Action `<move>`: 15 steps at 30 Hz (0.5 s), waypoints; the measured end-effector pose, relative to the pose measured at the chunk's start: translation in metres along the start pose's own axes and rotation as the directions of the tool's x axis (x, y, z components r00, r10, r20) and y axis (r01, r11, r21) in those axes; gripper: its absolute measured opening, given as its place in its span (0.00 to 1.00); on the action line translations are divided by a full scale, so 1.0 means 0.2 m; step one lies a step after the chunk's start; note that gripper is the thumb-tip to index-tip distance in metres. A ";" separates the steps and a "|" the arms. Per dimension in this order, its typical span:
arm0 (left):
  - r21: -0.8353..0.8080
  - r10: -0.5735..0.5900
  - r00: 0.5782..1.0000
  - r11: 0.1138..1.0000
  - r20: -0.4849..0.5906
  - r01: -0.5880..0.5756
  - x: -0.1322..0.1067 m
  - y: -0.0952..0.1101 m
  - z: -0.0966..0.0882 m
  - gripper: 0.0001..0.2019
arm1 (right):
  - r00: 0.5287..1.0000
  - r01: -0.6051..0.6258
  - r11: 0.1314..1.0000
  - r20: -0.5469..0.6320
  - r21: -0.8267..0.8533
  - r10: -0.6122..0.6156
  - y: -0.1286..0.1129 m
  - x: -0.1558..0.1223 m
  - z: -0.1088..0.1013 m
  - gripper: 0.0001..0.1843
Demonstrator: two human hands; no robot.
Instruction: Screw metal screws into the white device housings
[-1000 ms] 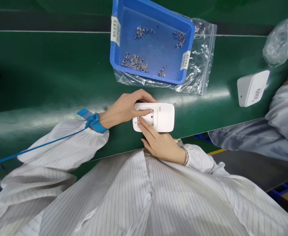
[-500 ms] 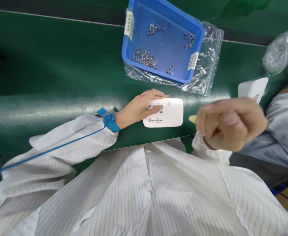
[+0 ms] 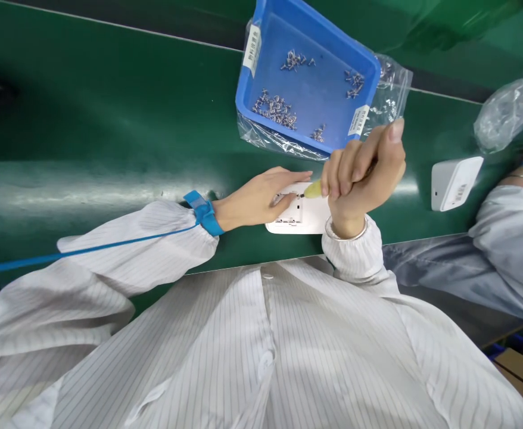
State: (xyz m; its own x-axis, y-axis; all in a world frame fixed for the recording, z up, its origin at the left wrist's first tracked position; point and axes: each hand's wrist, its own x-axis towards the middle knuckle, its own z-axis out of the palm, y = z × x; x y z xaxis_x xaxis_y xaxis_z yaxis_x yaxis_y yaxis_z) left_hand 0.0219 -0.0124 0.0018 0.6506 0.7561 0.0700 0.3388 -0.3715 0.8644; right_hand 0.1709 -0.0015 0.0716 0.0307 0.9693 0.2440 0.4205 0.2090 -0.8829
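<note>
A white plastic device (image 3: 295, 218) lies on the green belt (image 3: 109, 149) just in front of me. My left hand (image 3: 261, 196) rests on its left end, fingers stretched flat over it. My right hand (image 3: 364, 170) is closed in a fist round a yellow-tipped tool (image 3: 313, 189), whose tip touches the device's top face. Behind the device stands a blue tray (image 3: 308, 77) with several small metal screws (image 3: 274, 108) scattered inside.
A clear plastic bag (image 3: 384, 98) lies under the tray. A second white device (image 3: 454, 182) sits at the right by another person's sleeve (image 3: 507, 238). A crumpled clear bag (image 3: 505, 113) lies at the far right. A blue wrist strap (image 3: 203, 213) cord trails left.
My right hand left the device, rose toward the camera as a fist, and has now come down with the yellow-tipped tool onto the device. My left hand stayed on the device.
</note>
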 end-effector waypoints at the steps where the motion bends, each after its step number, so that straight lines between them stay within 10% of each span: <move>1: 0.001 0.004 1.000 1.000 -0.007 -0.004 0.00 0.00 0.00 0.25 | 0.997 0.025 0.998 0.078 -0.064 -0.020 0.01 0.00 0.00 0.30; 4: 0.003 0.010 1.000 1.000 -0.020 -0.010 0.00 -0.01 0.01 0.24 | 0.975 0.101 0.981 0.212 -0.163 -0.065 0.01 0.01 0.01 0.33; 10: 0.026 0.057 0.998 0.998 -0.011 -0.057 0.00 -0.01 0.01 0.21 | 0.975 -0.165 0.980 -0.170 -0.113 0.145 -0.03 0.04 0.06 0.27; 15: 0.027 0.057 0.998 0.998 -0.009 -0.057 0.01 0.00 0.00 0.20 | 0.958 -0.040 0.990 -0.278 0.132 0.076 -0.01 0.06 0.11 0.22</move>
State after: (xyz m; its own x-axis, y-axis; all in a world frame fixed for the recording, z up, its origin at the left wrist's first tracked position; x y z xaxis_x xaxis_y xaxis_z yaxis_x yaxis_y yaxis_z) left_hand 0.0233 -0.0119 0.0013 0.6626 0.7387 0.1239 0.3198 -0.4286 0.8450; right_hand 0.1506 0.0129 0.0672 0.3135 0.9080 0.2780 0.2955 0.1849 -0.9373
